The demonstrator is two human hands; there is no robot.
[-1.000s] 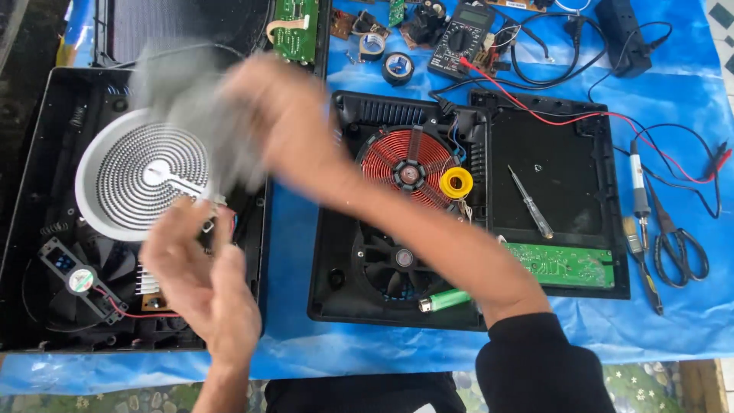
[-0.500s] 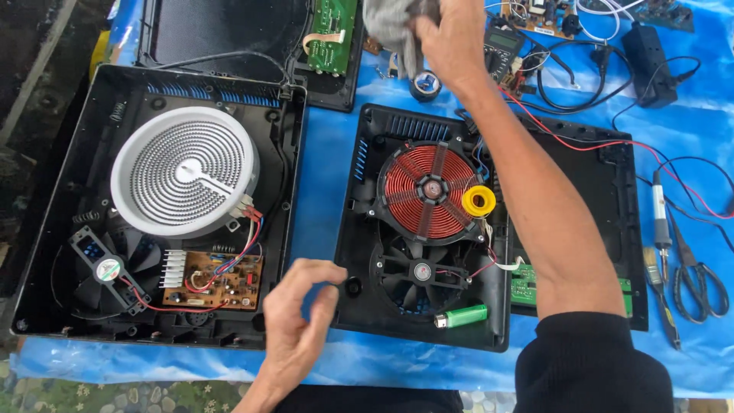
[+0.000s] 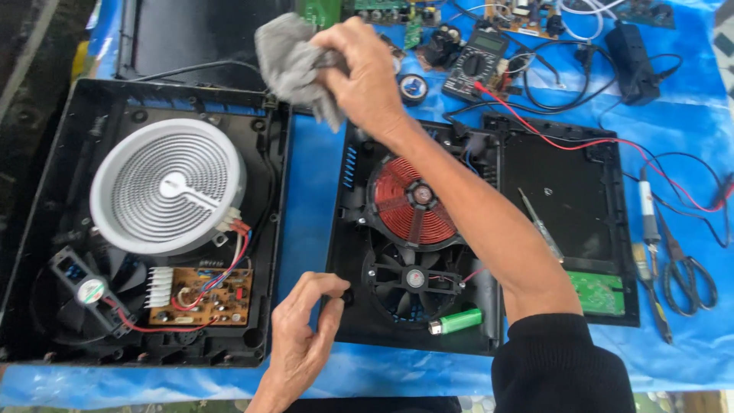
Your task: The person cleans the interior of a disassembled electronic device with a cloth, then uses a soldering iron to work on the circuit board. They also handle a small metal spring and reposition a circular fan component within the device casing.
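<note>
With rag (image 3: 294, 65) now lifted far by right hand (image 3: 367, 76), fingers gripping it, left hand (image 3: 302, 340) loosely curled, empty, moved onto cooker case (image 3: 344, 306) edge.

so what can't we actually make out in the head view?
- Right side of the copper coil: covered by the right forearm.
- Circuit boards at the top: cut off by the frame edge.
- Right hand fingertips: buried in the grey cloth.
- Brown board parts: too small.
</note>
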